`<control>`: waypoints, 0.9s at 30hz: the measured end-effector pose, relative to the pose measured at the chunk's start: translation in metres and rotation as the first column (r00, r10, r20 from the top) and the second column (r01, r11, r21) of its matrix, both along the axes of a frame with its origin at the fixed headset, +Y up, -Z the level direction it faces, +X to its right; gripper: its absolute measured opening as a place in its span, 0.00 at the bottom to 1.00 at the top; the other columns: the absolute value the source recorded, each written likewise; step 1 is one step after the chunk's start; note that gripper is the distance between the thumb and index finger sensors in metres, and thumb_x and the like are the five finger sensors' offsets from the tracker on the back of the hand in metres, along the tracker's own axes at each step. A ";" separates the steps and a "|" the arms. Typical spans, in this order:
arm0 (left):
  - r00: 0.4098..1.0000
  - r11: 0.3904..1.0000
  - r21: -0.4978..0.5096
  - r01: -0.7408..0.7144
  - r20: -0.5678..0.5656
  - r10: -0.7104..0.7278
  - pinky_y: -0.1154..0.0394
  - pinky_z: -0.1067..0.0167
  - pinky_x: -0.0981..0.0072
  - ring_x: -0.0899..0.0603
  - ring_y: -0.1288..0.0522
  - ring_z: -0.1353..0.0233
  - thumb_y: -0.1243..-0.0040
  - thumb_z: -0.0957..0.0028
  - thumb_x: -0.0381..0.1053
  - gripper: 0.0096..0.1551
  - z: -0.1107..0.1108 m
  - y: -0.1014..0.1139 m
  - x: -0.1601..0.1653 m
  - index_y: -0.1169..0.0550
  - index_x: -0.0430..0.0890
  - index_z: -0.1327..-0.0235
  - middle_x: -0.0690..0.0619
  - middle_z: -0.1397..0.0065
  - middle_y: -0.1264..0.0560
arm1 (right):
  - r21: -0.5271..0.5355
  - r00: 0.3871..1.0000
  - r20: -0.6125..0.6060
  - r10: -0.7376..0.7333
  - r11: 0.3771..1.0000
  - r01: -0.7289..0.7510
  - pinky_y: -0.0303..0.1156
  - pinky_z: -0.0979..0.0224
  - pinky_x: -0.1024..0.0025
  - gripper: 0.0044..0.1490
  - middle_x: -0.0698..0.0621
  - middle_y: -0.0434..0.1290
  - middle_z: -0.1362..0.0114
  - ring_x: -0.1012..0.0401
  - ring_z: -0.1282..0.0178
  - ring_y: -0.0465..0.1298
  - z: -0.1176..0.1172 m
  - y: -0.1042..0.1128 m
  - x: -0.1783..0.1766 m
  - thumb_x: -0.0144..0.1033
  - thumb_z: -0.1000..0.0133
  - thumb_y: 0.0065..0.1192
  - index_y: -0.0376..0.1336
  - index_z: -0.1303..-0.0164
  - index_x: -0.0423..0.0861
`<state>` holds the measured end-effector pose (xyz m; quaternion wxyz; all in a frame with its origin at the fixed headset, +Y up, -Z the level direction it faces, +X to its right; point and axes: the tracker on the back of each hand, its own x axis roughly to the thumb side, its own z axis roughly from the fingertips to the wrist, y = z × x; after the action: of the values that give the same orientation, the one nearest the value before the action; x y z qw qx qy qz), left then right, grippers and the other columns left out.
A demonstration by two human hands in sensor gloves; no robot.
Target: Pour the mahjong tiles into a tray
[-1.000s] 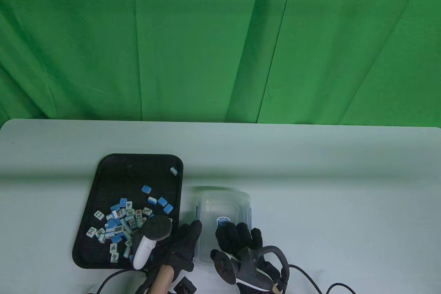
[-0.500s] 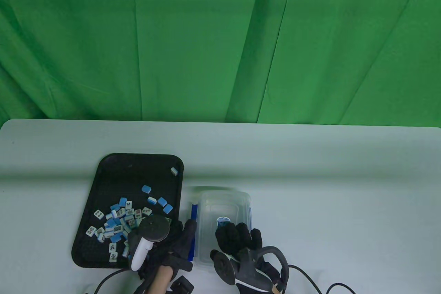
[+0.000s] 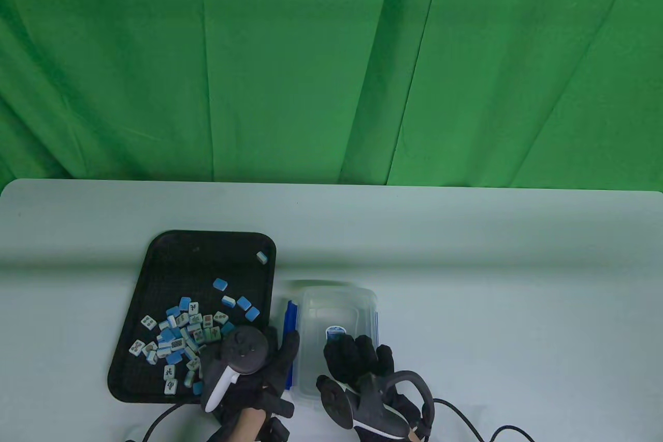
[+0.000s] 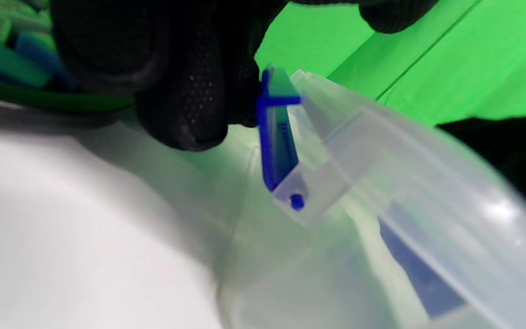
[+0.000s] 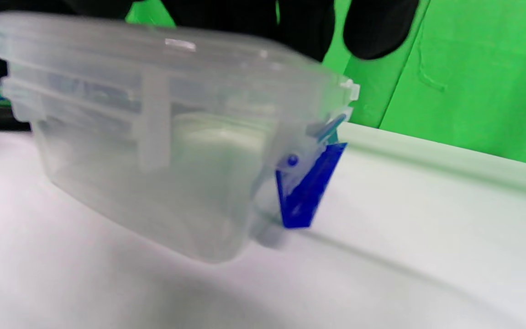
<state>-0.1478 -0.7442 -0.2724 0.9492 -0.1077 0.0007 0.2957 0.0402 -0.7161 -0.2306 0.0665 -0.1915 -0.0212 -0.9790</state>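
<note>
A black tray point(image 3: 197, 255) at the left holds several blue-and-white mahjong tiles point(image 3: 178, 333), heaped near its front. A clear plastic box point(image 3: 336, 307) with its lid on stands right of the tray and looks empty. My left hand point(image 3: 287, 346) is at the box's left side, its fingers point(image 4: 190, 105) touching the raised blue latch point(image 3: 291, 330), also in the left wrist view point(image 4: 279, 137). My right hand point(image 3: 355, 348) rests flat on the lid's front. The right blue latch point(image 5: 308, 187) hangs down, away from the lid.
A green cloth hangs behind the pale table point(image 3: 492, 266). Cables point(image 3: 466, 426) trail from my hands at the front edge. The tray's rim lies close to the box's left side.
The box's left blue latch has swung out from the lid and into view. My left hand has turned and shifted a little toward the front. My right hand stays on the lid.
</note>
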 end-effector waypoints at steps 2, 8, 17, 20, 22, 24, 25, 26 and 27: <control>0.998 0.998 0.007 0.066 0.024 -0.067 0.19 0.61 0.55 0.40 0.14 0.57 0.62 0.31 0.66 0.47 0.002 0.002 0.006 0.31 0.27 0.23 0.42 0.50 0.15 | -0.001 1.000 0.000 -0.001 1.000 0.001 0.57 0.16 0.33 0.40 0.44 0.57 0.09 0.41 0.12 0.58 0.000 0.000 0.000 0.60 0.29 0.40 0.52 0.10 0.49; 0.970 0.971 0.042 0.234 0.060 -0.236 0.19 0.62 0.55 0.41 0.14 0.59 0.60 0.32 0.67 0.46 0.007 0.007 0.024 0.29 0.29 0.24 0.43 0.53 0.14 | -0.004 1.000 -0.001 0.004 1.000 -0.004 0.57 0.16 0.34 0.41 0.44 0.56 0.08 0.41 0.12 0.58 0.000 0.000 0.000 0.60 0.30 0.41 0.52 0.10 0.49; 0.932 0.933 0.066 0.355 0.057 -0.359 0.19 0.65 0.57 0.43 0.14 0.61 0.56 0.31 0.64 0.44 0.008 0.007 0.037 0.28 0.27 0.27 0.45 0.56 0.15 | -0.009 1.000 -0.001 0.007 1.000 -0.007 0.57 0.16 0.34 0.41 0.44 0.56 0.08 0.41 0.12 0.57 0.001 -0.001 -0.001 0.60 0.29 0.40 0.52 0.10 0.49; 0.924 0.924 0.071 0.375 0.057 -0.379 0.19 0.66 0.58 0.44 0.14 0.62 0.57 0.31 0.62 0.43 0.008 0.008 0.039 0.28 0.26 0.27 0.45 0.58 0.15 | -0.009 1.000 -0.001 0.009 1.000 -0.009 0.57 0.16 0.34 0.41 0.44 0.56 0.08 0.41 0.12 0.57 0.001 -0.001 -0.001 0.60 0.29 0.40 0.51 0.10 0.49; 0.920 0.920 0.079 0.384 0.054 -0.389 0.19 0.66 0.58 0.44 0.14 0.63 0.57 0.30 0.61 0.42 0.008 0.008 0.041 0.28 0.26 0.27 0.44 0.58 0.15 | -0.010 1.000 0.000 0.009 1.000 -0.009 0.57 0.16 0.34 0.41 0.44 0.56 0.08 0.41 0.12 0.57 0.001 -0.001 -0.001 0.60 0.29 0.40 0.51 0.10 0.49; 0.915 0.915 0.084 0.395 0.053 -0.400 0.19 0.66 0.58 0.44 0.14 0.63 0.57 0.30 0.60 0.41 0.008 0.009 0.042 0.28 0.25 0.28 0.44 0.58 0.15 | -0.009 1.000 0.000 0.010 1.000 -0.010 0.57 0.16 0.34 0.41 0.44 0.56 0.08 0.41 0.12 0.57 0.001 -0.001 -0.001 0.60 0.29 0.40 0.51 0.10 0.49; 0.910 0.910 0.089 0.406 0.051 -0.411 0.19 0.66 0.58 0.44 0.14 0.63 0.57 0.30 0.60 0.41 0.009 0.009 0.043 0.28 0.25 0.28 0.44 0.58 0.15 | -0.009 1.000 0.000 0.010 1.000 -0.010 0.57 0.16 0.34 0.41 0.44 0.56 0.08 0.41 0.12 0.57 0.001 -0.001 -0.001 0.60 0.29 0.40 0.51 0.10 0.49; 0.908 0.907 0.091 0.411 0.050 -0.416 0.19 0.66 0.58 0.44 0.14 0.63 0.57 0.30 0.59 0.41 0.009 0.010 0.044 0.28 0.25 0.28 0.44 0.58 0.15 | -0.008 1.000 0.000 0.010 1.000 -0.010 0.57 0.16 0.34 0.41 0.44 0.56 0.08 0.41 0.12 0.57 0.001 -0.001 -0.001 0.60 0.29 0.40 0.51 0.10 0.49; 0.903 0.902 0.095 0.421 0.051 -0.427 0.19 0.66 0.58 0.44 0.14 0.63 0.57 0.30 0.59 0.40 0.009 0.010 0.045 0.27 0.25 0.28 0.44 0.58 0.15 | -0.008 1.000 0.000 0.010 1.000 -0.010 0.57 0.16 0.34 0.41 0.44 0.56 0.08 0.41 0.12 0.57 0.001 -0.001 -0.001 0.60 0.29 0.40 0.51 0.10 0.49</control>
<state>-0.1027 -0.7343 -0.2634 0.9938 -0.0765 -0.0213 0.0778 0.0392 -0.7172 -0.2298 0.0707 -0.1917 -0.0263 -0.9786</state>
